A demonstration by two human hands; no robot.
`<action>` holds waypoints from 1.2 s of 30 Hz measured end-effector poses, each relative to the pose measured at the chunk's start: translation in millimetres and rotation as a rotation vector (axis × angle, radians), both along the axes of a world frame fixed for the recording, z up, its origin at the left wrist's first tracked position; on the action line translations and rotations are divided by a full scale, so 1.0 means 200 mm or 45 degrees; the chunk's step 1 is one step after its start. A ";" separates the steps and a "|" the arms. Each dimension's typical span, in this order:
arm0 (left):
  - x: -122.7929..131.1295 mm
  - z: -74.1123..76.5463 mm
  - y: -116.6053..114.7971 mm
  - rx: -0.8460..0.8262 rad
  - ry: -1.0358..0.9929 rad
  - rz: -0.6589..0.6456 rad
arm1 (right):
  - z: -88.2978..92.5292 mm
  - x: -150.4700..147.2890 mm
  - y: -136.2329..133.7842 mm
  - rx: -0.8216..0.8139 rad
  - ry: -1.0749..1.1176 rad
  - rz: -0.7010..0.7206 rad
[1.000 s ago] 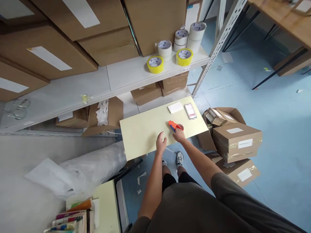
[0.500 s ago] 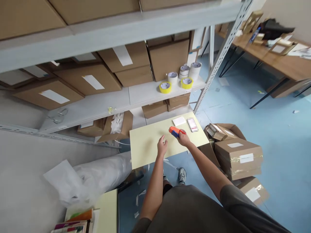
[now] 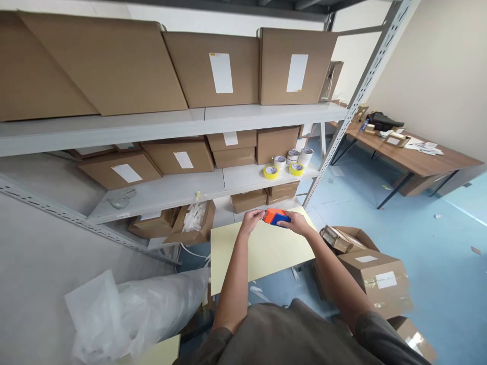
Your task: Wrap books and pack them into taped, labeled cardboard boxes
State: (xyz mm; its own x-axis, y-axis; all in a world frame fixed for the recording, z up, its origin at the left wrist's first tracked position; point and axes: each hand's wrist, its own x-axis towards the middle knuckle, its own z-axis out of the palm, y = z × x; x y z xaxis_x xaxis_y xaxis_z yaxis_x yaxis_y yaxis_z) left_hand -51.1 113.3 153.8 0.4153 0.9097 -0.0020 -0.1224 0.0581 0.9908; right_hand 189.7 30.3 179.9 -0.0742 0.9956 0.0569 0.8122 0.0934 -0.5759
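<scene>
An orange and blue tape dispenser (image 3: 277, 217) is held above the pale yellow table (image 3: 243, 253). My right hand (image 3: 299, 223) is wrapped round its right end. At the dispenser's left end is my left hand (image 3: 251, 221), its fingers pinched together; whatever lies between the fingertips is too small to make out. Beyond the hands, two yellow tape rolls (image 3: 271, 173) and several white tape rolls (image 3: 280, 161) stand on the middle shelf (image 3: 243, 178).
Cardboard boxes (image 3: 213, 71) line the metal shelves. More boxes (image 3: 375, 279) sit on the floor to the right of the table. Plastic wrap (image 3: 152, 309) lies at the lower left. A brown desk (image 3: 429, 152) stands at the back right.
My left hand has moved up to the dispenser's left end and its fingers have closed. The dispenser is raised in my right hand. The view has tilted upward, showing more upper shelf.
</scene>
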 end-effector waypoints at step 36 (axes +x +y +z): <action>-0.40 0.30 0.02 0.480 0.354 0.461 | 0.18 -0.25 0.08 0.017 0.123 0.058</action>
